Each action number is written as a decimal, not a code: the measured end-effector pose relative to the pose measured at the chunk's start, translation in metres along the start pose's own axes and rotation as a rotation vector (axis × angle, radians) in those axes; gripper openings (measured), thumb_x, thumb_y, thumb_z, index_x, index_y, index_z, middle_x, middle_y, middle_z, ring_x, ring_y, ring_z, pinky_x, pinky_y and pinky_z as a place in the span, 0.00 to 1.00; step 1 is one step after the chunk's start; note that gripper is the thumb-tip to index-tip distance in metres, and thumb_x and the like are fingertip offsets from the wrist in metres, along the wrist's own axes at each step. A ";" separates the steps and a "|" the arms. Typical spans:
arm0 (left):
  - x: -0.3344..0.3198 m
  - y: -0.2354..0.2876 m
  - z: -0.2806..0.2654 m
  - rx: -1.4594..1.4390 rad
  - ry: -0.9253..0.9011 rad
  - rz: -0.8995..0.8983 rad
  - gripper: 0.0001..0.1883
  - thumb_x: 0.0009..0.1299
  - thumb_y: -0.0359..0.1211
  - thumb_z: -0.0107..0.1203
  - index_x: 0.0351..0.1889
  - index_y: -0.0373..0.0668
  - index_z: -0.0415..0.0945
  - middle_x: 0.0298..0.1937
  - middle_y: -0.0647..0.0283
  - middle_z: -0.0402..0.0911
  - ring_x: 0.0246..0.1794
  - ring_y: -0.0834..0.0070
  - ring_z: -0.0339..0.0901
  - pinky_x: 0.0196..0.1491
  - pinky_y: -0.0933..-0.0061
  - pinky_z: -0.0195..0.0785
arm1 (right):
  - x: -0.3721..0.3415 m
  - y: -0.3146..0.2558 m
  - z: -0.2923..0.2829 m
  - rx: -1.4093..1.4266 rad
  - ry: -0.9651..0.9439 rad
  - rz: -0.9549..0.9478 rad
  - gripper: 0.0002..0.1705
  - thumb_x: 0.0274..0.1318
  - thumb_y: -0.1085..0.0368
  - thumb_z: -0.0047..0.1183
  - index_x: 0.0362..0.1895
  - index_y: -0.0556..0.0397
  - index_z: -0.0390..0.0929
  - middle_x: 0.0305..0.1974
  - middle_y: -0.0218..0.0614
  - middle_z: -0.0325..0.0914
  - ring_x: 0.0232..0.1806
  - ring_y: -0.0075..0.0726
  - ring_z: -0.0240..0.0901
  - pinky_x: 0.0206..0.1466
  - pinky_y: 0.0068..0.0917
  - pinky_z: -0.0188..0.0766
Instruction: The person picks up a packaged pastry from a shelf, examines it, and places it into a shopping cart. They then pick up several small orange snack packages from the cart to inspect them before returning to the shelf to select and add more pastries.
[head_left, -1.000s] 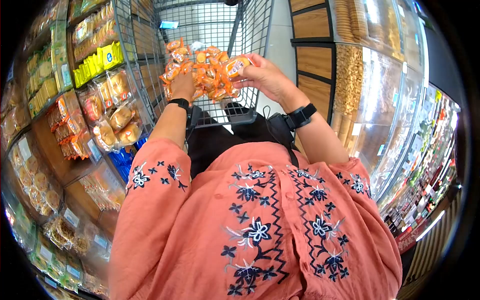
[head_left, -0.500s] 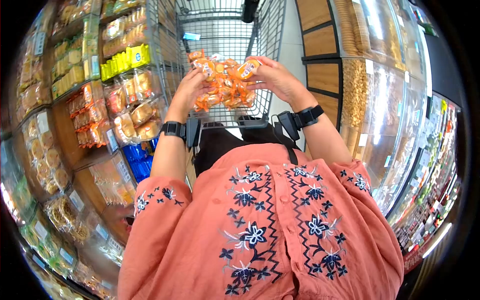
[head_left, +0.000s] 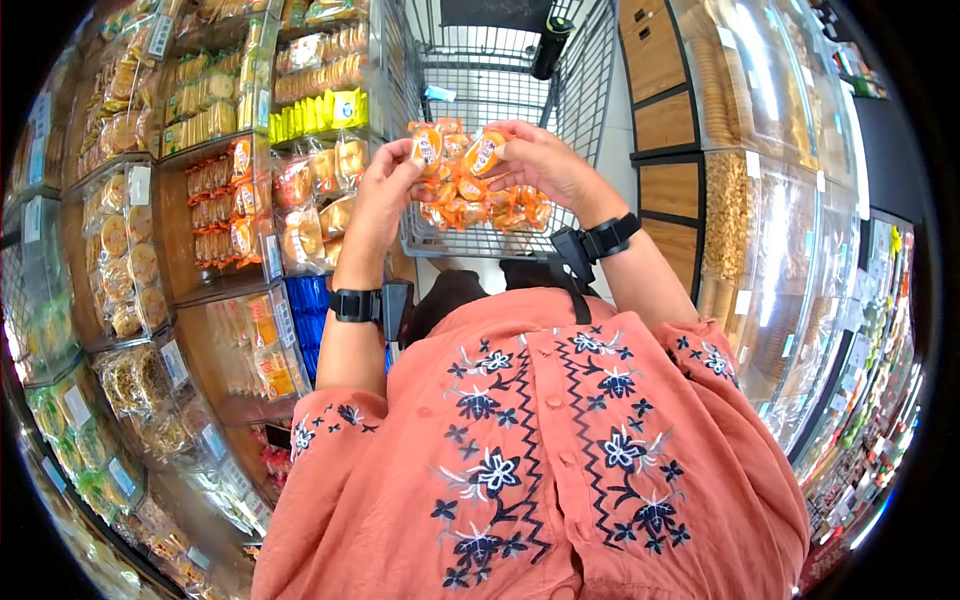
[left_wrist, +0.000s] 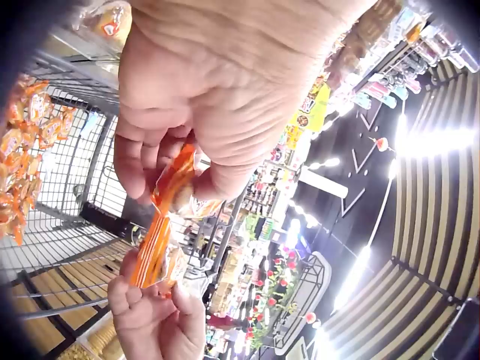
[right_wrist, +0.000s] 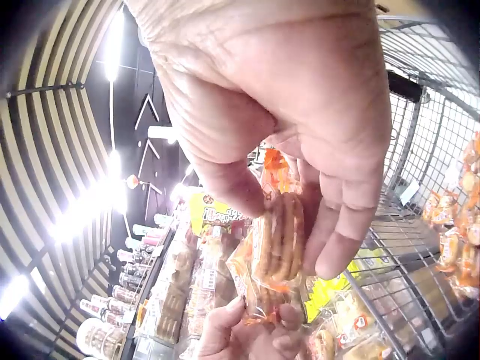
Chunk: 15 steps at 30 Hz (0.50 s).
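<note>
Between its thumb and fingers my left hand (head_left: 388,185) pinches a small orange-wrapped biscuit packet (head_left: 427,147), its printed face up in the head view. A second such biscuit packet (head_left: 484,152) is pinched by my right hand (head_left: 550,170), close beside the first. Through the clear wrapper, the right wrist view shows a stack of thin round biscuits (right_wrist: 277,236). Both hands are above a pile of loose orange packets (head_left: 475,208) at the near end of a wire shopping cart (head_left: 590,125). In the left wrist view the two packets overlap.
Shelves of bagged biscuits and bread (head_left: 215,215) line the left side, with yellow packets (head_left: 318,115) among them. Clear bins (head_left: 780,200) of loose snacks stand on the right beside wooden drawers (head_left: 668,195). A light-blue item (head_left: 440,94) lies farther along the cart.
My left hand has risen from the pile with a biscuit packet and now holds it up beside the right hand's packet. The right hand keeps its packet. The head view has shifted leftward.
</note>
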<state>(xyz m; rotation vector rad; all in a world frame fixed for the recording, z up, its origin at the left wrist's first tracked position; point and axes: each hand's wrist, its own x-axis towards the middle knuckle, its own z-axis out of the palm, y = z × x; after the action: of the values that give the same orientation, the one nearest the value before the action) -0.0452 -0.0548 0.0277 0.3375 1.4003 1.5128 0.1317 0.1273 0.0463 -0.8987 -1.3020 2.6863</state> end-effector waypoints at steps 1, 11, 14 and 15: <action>-0.002 0.002 -0.005 0.007 0.000 0.016 0.21 0.73 0.35 0.54 0.62 0.36 0.69 0.52 0.62 0.79 0.48 0.77 0.77 0.42 0.75 0.74 | 0.002 0.002 0.003 -0.008 0.013 0.000 0.24 0.65 0.65 0.50 0.64 0.56 0.67 0.51 0.41 0.78 0.49 0.38 0.80 0.52 0.37 0.80; -0.014 0.024 -0.032 0.018 -0.091 0.010 0.18 0.74 0.35 0.56 0.60 0.43 0.72 0.50 0.69 0.79 0.47 0.82 0.75 0.43 0.79 0.68 | 0.002 0.011 0.024 0.038 0.050 -0.021 0.22 0.64 0.64 0.52 0.60 0.55 0.65 0.51 0.41 0.77 0.49 0.39 0.81 0.51 0.40 0.82; -0.016 0.038 -0.022 0.025 -0.091 -0.015 0.17 0.74 0.35 0.58 0.59 0.44 0.74 0.50 0.68 0.80 0.50 0.81 0.76 0.46 0.75 0.72 | 0.006 0.017 0.018 0.031 0.054 -0.038 0.21 0.65 0.61 0.53 0.58 0.56 0.67 0.50 0.39 0.77 0.48 0.37 0.81 0.50 0.39 0.82; -0.014 0.039 -0.020 0.057 -0.115 -0.020 0.17 0.74 0.35 0.58 0.59 0.43 0.74 0.50 0.68 0.80 0.50 0.81 0.77 0.45 0.76 0.72 | 0.006 0.018 0.017 0.033 0.046 -0.046 0.21 0.65 0.60 0.53 0.57 0.56 0.67 0.50 0.39 0.77 0.48 0.36 0.81 0.49 0.38 0.82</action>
<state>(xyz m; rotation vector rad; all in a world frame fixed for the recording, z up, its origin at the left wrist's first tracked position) -0.0722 -0.0708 0.0611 0.4381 1.3539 1.4170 0.1217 0.1048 0.0387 -0.9091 -1.2504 2.6282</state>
